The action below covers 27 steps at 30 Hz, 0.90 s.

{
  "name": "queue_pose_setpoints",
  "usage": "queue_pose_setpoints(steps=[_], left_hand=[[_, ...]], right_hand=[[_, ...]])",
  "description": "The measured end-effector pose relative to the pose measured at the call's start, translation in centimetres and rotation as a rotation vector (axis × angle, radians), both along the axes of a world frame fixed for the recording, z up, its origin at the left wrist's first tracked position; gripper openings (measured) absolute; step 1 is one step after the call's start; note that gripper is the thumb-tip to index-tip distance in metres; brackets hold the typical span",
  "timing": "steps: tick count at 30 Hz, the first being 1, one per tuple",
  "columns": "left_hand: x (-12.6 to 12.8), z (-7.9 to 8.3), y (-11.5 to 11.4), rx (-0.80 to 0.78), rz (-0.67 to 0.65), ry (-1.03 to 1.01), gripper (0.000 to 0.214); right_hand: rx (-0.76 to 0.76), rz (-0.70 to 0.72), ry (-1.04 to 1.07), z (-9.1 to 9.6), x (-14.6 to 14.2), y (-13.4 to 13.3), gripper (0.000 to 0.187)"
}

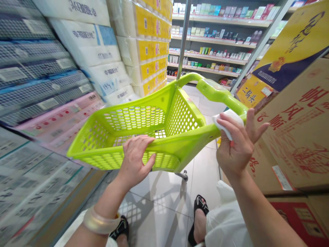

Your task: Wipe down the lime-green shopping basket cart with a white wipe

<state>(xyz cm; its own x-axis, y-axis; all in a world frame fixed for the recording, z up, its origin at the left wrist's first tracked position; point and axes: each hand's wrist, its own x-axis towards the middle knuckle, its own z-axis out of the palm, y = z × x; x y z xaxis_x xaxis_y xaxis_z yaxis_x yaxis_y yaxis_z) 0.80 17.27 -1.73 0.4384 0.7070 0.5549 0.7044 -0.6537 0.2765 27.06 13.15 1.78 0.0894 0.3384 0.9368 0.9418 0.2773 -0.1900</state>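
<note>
A lime-green plastic shopping cart basket (120,135) is tilted in front of me, with nothing in it. My left hand (136,159) grips the basket's near rim, fingers curled over the edge. My right hand (238,144) presses a folded white wipe (227,120) against the green handle bar (218,94), thumb and fingers around the wipe. A pale bangle sits on my left wrist.
Stacked tissue packs (97,48) and yellow-labelled rolls (149,44) line the left side. Large cardboard boxes (295,130) with red print stand at the right. Shelves of small goods (213,55) run across the back. The tiled floor (164,202) and my sandalled feet show below.
</note>
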Motion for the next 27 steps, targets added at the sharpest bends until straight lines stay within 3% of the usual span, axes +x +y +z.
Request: queue_pose_setpoints(steps=[8, 13, 15, 20, 27], left_hand=[[0.4, -0.2, 0.0, -0.014, 0.001, -0.004, 0.035], [0.7, -0.2, -0.7, -0.033, -0.047, 0.001, 0.044], [1.0, -0.2, -1.0, -0.039, -0.049, 0.01, 0.048], [1.6, -0.1, -1.7, -0.051, -0.071, 0.035, 0.056], [1.5, 0.2, -1.8, -0.093, -0.091, 0.034, 0.054]], right_hand=[[-0.16, 0.167, -0.188, -1.4, -4.2, -0.3, 0.038], [-0.05, 0.053, -0.073, -0.5, -2.2, 0.2, 0.037], [-0.057, 0.043, -0.068, -0.6, -2.7, 0.3, 0.037], [-0.205, 0.19, -0.24, -2.1, -6.1, 0.2, 0.037], [-0.031, 0.022, -0.075, -0.5, -1.8, 0.5, 0.04]])
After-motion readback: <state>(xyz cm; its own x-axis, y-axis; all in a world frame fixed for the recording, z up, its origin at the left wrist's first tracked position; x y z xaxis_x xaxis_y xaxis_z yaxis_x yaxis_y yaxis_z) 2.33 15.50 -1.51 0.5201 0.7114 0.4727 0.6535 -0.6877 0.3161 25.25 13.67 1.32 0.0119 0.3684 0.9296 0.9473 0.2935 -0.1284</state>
